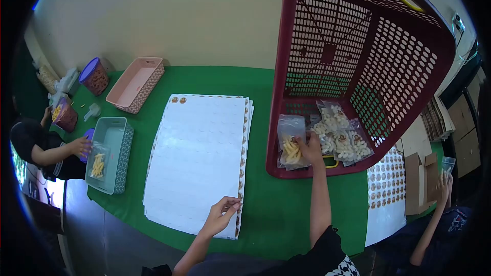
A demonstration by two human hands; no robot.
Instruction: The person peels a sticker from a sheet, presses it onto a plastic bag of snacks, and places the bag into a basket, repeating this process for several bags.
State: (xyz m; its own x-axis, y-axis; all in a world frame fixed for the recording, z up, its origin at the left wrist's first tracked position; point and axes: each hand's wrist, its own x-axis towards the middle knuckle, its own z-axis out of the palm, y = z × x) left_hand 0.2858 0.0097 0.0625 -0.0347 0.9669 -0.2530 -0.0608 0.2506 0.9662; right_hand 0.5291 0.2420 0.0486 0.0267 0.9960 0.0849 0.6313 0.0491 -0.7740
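Observation:
My right hand (pixel 310 149) reaches into the maroon basket (pixel 276 122), its fingers closed at the right side of a clear zip bag of yellow snack sticks (pixel 291 149). Beside it, inside the basket, lie several clear bags of pale, whitish snacks (pixel 341 140), some with a round brown sticker. My left hand (pixel 223 214) is above the lower right edge of a stack of white sticker sheets (pixel 199 148). Its thumb and forefinger are pinched together; what they hold, if anything, is too small to make out. Two round brown stickers (pixel 178 100) remain at the top sheet's upper left corner.
Left on the green table (pixel 225 79) stand a pink basket (pixel 116 101), a grey-green basket (pixel 110 189) and a purple-lidded jar (pixel 96 84). A co-worker's hand (pixel 81 148) is at a snack bag. Right are another sticker sheet (pixel 381 186), a cardboard box (pixel 417 189) and another person's hands (pixel 444 186).

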